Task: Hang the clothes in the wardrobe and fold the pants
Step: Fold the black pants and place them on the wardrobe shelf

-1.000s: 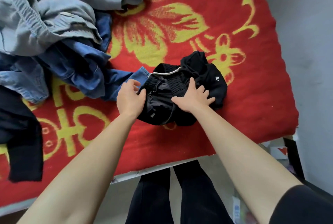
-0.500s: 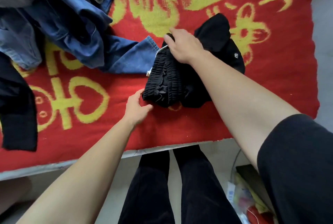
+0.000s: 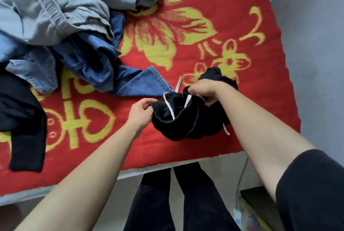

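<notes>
BEDSIDE: A person's L hand (image 3: 141,112) and R hand (image 3: 203,91) raise a pair of black pants (image 3: 178,126) from the red-and-yellow blanket (image 3: 204,16), close to its front edge. The L thumb and fingers pinch the left end of the ribbed waistband. The R fingers are curled tight round bunched fabric at the far side, w/ a white drawcord (image 3: 169,107) looping out btwn the two grips. Half a sec. earlier the pants lay as a compact bundle on the blanket, w/ the R hand on top and the L hand at the near corner. Now the bundle sags open btwn both hands, and its lower folds look to be touching the blanket. That prob. means the fold is being redone, or the pair is being carried to a stack; can't tell which. Either way, this item doesn't look finished. To the left lie blue jeans (image 3: 89,59), a grey garment (image 3: 55,7) heaped over them, and a dark garment (image 3: 24,119) by the blanket's near edge, all unfolded.
</notes>
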The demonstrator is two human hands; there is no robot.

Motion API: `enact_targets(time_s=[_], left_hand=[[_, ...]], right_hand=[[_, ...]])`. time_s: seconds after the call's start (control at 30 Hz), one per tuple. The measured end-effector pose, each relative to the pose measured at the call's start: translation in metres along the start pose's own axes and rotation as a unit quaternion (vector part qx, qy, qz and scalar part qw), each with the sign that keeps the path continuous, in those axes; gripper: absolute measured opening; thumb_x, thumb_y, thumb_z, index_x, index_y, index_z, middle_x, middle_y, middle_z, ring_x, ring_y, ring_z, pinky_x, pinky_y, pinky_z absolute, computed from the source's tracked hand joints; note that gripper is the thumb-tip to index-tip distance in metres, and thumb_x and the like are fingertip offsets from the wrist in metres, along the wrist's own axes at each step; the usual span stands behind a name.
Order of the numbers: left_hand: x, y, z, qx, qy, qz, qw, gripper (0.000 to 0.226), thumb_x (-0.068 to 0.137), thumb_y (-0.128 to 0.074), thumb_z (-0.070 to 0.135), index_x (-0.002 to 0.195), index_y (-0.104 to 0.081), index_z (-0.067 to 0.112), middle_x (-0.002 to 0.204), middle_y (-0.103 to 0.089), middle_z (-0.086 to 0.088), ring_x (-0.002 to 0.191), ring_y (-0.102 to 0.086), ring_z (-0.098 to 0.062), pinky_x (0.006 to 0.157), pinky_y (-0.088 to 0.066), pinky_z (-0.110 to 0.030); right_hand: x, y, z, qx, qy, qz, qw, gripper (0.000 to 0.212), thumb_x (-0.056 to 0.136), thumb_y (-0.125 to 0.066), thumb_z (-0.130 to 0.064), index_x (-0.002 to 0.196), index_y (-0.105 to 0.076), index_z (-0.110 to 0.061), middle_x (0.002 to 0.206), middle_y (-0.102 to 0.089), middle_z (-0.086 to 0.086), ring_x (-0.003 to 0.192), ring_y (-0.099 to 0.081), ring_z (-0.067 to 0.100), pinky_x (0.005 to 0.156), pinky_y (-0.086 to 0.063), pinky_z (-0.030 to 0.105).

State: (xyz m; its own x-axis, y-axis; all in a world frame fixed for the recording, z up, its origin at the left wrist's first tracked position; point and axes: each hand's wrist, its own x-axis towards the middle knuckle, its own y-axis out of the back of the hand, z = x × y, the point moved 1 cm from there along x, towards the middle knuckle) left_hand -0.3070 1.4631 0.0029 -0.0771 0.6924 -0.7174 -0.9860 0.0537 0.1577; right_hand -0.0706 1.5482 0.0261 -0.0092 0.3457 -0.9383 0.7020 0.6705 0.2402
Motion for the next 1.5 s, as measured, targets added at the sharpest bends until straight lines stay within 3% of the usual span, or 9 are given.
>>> enact_targets(time_s=[0.1,0.23,0.47,0.6,0.73,0.93,1.17,1.33,1.5], left_hand=[[0.005,0.012,0.055,0.051,-0.035,0.061,0.996,0.016,0.087,-0.049,0.007,0.093,-0.056,0.02,0.085,-0.06,-0.007,0.077,-0.056,-0.021,0.067,-0.048,-0.033],[0.003,0.053,0.175,0.123,-0.12,0.135,0.976,0.021,0.079,-0.043,0.016,0.1,-0.044,0.015,0.095,-0.057,-0.014,0.083,-0.065,-0.035,0.061,-0.059,-0.035],[-0.102,0.08,0.395,-0.019,-0.242,0.108,0.964,0.03,0.08,-0.053,0.011,0.109,-0.046,0.005,0.103,-0.06,-0.017,0.079,-0.064,-0.022,0.056,-0.058,-0.035],[-0.182,0.097,0.474,-0.021,-0.317,0.112,0.941,0.03,0.081,-0.057,0.009,0.111,-0.053,0.007,0.091,-0.059,-0.009,0.066,-0.06,-0.015,0.046,-0.05,-0.025],[-0.254,0.117,0.531,-0.022,-0.407,0.164,0.898,0.037,0.081,-0.062,0.025,0.112,-0.052,0.008,0.091,-0.057,-0.006,0.076,-0.059,-0.017,0.056,-0.052,-0.03],[-0.313,0.123,0.554,0.042,-0.485,0.191,0.852,0.029,0.085,-0.068,0.021,0.109,-0.051,0.019,0.102,-0.058,-0.001,0.082,-0.057,-0.012,0.062,-0.046,-0.02],[-0.336,0.13,0.56,0.064,-0.449,0.146,0.879,0.033,0.081,-0.07,0.032,0.109,-0.062,0.015,0.097,-0.068,-0.006,0.079,-0.066,-0.021,0.063,-0.055,-0.036],[-0.339,0.125,0.543,0.258,-0.308,0.044,0.915,0.036,0.1,-0.043,0.036,0.097,-0.065,0.007,0.093,-0.069,-0.016,0.079,-0.069,-0.036,0.062,-0.055,-0.035],[-0.322,0.107,0.526,0.193,-0.244,-0.07,0.948,0.042,0.107,-0.031,0.032,0.101,-0.059,0.001,0.077,-0.072,-0.024,0.057,-0.07,-0.029,0.053,-0.058,-0.034]], right_hand=[[-0.056,0.046,0.011,0.21,0.058,0.059,0.974,0.015,0.066,-0.06,-0.018,0.078,-0.051,-0.018,0.075,-0.046,0.001,0.071,-0.047,0.018,0.06,-0.043,0.03],[-0.147,0.123,0.005,0.4,0.179,0.118,0.891,0.043,0.06,-0.081,-0.024,0.096,-0.057,-0.023,0.077,-0.058,-0.004,0.073,-0.056,0.012,0.057,-0.041,0.026],[-0.336,0.187,-0.056,0.463,0.396,0.083,0.788,0.053,0.067,-0.076,-0.013,0.114,-0.049,-0.012,0.093,-0.054,0.002,0.081,-0.055,0.011,0.06,-0.046,0.02],[-0.44,0.203,-0.07,0.461,0.458,0.111,0.752,0.016,0.092,-0.059,-0.01,0.099,-0.074,-0.008,0.093,-0.07,0.0,0.085,-0.063,0.008,0.071,-0.048,0.017],[-0.524,0.211,-0.078,0.414,0.476,0.155,0.76,0.016,0.093,-0.063,-0.022,0.099,-0.076,-0.016,0.087,-0.071,-0.002,0.082,-0.068,0.01,0.08,-0.056,0.023],[-0.556,0.209,-0.076,0.092,0.312,0.368,0.871,0.014,0.095,-0.061,-0.013,0.102,-0.07,-0.007,0.089,-0.073,0.01,0.076,-0.071,0.02,0.057,-0.057,0.026],[-0.589,0.207,-0.083,0.349,0.394,0.463,0.713,0.039,0.086,-0.041,-0.022,0.109,-0.069,-0.006,0.097,-0.074,0.016,0.063,-0.072,0.028,0.052,-0.054,0.028],[-0.599,0.201,-0.086,0.331,0.39,0.466,0.722,0.035,0.089,-0.04,-0.027,0.101,-0.067,-0.009,0.072,-0.068,0.012,0.055,-0.07,0.028,0.047,-0.05,0.026],[-0.583,0.207,-0.077,0.38,0.427,0.441,0.692,0.039,0.089,-0.036,-0.017,0.111,-0.066,-0.007,0.101,-0.073,0.018,0.07,-0.074,0.035,0.053,-0.057,0.034]])
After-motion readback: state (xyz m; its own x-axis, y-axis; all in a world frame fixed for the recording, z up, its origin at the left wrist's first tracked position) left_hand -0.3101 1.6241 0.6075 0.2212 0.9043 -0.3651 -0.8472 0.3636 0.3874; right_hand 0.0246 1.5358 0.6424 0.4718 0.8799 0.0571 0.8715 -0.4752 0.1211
